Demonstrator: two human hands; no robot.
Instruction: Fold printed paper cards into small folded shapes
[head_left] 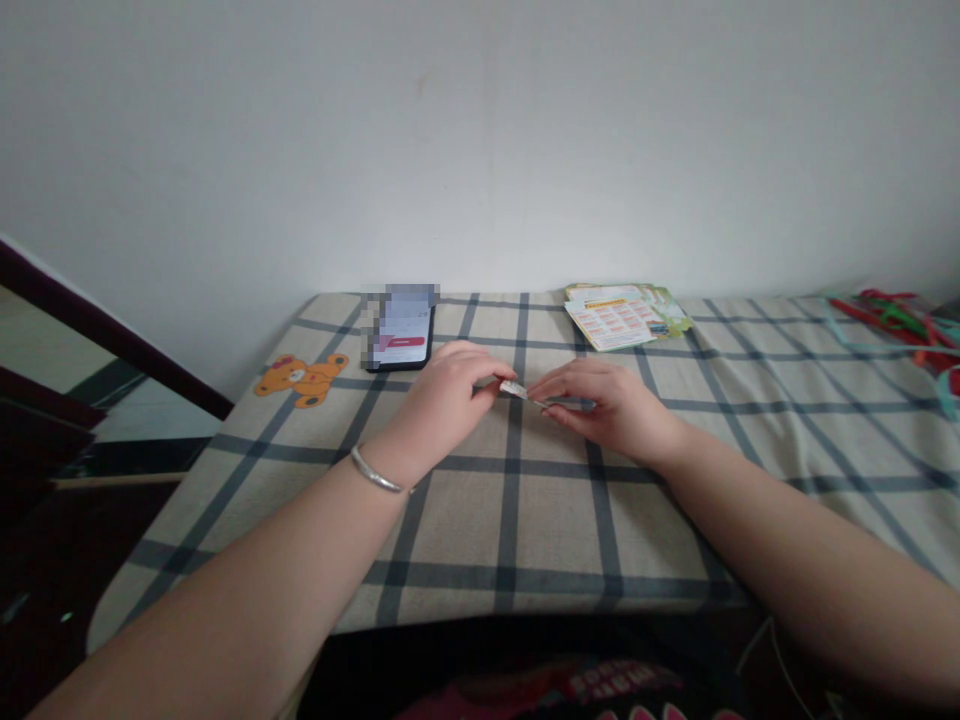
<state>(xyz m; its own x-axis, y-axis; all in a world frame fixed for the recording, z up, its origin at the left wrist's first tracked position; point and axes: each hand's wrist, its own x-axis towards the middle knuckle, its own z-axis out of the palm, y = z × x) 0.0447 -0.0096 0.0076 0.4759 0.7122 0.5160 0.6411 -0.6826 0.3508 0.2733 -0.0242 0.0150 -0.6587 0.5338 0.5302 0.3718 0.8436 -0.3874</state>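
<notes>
My left hand and my right hand meet over the middle of a table covered with a beige checked cloth. Between their fingertips is a small thin pale strip, too small to name. My left thumb and fingers pinch one end of it. The right fingers are pressed together at its other end, low over the cloth. A silver bangle sits on my left wrist.
A black phone lies at the back, left of my hands. A stack of printed cards lies at the back right. Red and green strips lie at the far right edge. An orange bear patch marks the cloth's left side. A white wall stands behind.
</notes>
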